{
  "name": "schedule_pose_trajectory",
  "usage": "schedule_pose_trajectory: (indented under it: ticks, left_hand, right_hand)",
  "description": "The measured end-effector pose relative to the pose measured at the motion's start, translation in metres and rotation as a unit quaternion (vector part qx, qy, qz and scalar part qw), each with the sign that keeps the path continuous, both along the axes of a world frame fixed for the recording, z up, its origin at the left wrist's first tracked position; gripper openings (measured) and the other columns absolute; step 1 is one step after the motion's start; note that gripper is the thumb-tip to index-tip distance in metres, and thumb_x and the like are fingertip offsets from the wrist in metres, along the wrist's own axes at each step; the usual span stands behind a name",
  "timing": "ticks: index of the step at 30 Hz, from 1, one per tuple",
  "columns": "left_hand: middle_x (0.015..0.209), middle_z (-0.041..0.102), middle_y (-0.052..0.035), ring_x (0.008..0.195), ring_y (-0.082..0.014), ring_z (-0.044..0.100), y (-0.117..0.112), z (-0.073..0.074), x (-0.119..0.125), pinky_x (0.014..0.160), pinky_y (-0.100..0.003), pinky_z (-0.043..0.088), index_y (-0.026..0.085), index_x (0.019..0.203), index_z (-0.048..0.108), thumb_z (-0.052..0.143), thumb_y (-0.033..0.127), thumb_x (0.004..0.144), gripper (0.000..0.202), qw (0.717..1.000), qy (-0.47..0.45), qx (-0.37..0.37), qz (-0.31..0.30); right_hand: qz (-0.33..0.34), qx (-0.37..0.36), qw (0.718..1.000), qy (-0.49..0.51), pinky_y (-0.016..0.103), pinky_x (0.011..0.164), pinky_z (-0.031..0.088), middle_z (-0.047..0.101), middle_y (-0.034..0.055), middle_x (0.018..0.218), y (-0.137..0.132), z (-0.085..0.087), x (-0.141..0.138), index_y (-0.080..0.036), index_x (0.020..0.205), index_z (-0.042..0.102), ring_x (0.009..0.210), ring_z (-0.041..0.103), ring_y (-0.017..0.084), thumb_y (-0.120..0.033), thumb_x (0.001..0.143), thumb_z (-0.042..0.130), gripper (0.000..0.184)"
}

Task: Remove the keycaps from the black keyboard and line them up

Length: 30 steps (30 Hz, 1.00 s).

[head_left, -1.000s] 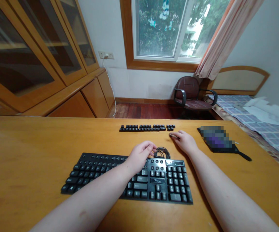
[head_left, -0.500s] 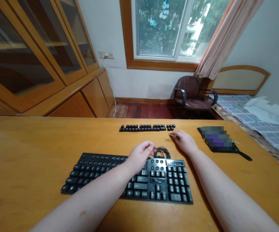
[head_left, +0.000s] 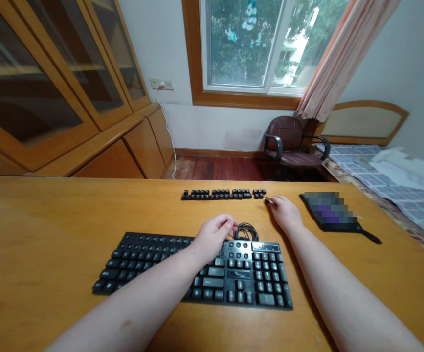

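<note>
A black keyboard lies on the wooden table, small bare switches showing in its top rows. Its coiled cable rests behind its back edge. My left hand is over the keyboard's upper rows beside the cable, thumb and fingers pinched together; whatever they hold, if anything, is hidden. Farther back, my right hand is closed on a small, slim, dark object, too small to identify. Just left of its tip, black keycaps stand in two rows near the table's far edge.
A black pouch with a wrist strap, partly blurred out, lies right of my right hand. Beyond the wooden table are a maroon armchair, a bed and a glass-door cabinet.
My right hand has shifted slightly right and away from me with the slim object, toward the right end of the keycap rows. My left hand has stayed put.
</note>
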State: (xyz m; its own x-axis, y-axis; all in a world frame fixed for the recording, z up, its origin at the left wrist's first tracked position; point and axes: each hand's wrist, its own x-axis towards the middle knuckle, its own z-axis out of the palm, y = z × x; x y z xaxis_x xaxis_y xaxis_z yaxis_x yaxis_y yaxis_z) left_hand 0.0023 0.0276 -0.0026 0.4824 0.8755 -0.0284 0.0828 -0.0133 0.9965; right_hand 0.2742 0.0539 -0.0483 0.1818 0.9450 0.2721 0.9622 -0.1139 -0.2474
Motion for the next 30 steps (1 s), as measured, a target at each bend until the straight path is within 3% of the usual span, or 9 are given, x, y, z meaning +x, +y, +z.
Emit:
schedule_pose_trajectory:
  ticks: [6,15,20,30]
  left_hand:
    - [0.08,0.062,-0.0039,0.07,-0.0141,0.056,-0.0002,0.0001,0.0004,0.069,-0.028,0.047,0.015,0.083,0.059,0.046,0.038,0.084,0.026,1.0,0.007,0.003,0.0]
    - [0.08,0.061,-0.0035,0.07,-0.0135,0.055,-0.0001,-0.0004,0.0008,0.069,-0.028,0.047,0.015,0.082,0.058,0.045,0.036,0.084,0.025,1.0,0.005,0.004,-0.004]
    - [0.08,0.061,-0.0034,0.07,-0.0136,0.055,-0.0007,0.0017,0.0004,0.069,-0.027,0.047,0.015,0.083,0.058,0.045,0.036,0.085,0.025,1.0,0.008,0.004,-0.005]
    - [0.079,0.061,-0.0031,0.069,-0.0133,0.055,-0.001,0.0016,0.0008,0.068,-0.027,0.047,0.015,0.082,0.058,0.046,0.035,0.084,0.024,1.0,0.007,0.0,-0.003]
  right_hand:
    - [0.022,0.008,1.0,0.006,0.026,0.069,0.042,0.066,0.0026,0.099,-0.0016,0.0007,-0.0028,-0.024,0.094,0.065,0.087,0.059,0.018,-0.033,0.085,0.047,0.022]
    - [-0.031,0.006,0.999,0.018,0.026,0.064,0.04,0.065,0.0048,0.096,-0.0006,0.0034,-0.0013,-0.023,0.093,0.063,0.084,0.058,0.019,-0.032,0.083,0.05,0.02]
    - [-0.026,0.018,0.999,0.021,0.026,0.065,0.041,0.063,0.0042,0.097,-0.0022,0.0042,-0.0016,-0.023,0.092,0.064,0.085,0.057,0.018,-0.03,0.08,0.052,0.018]
    - [-0.029,0.0,0.999,0.031,0.025,0.067,0.042,0.062,0.0045,0.101,-0.0032,0.0054,-0.0029,-0.025,0.101,0.064,0.085,0.058,0.018,-0.029,0.082,0.049,0.025]
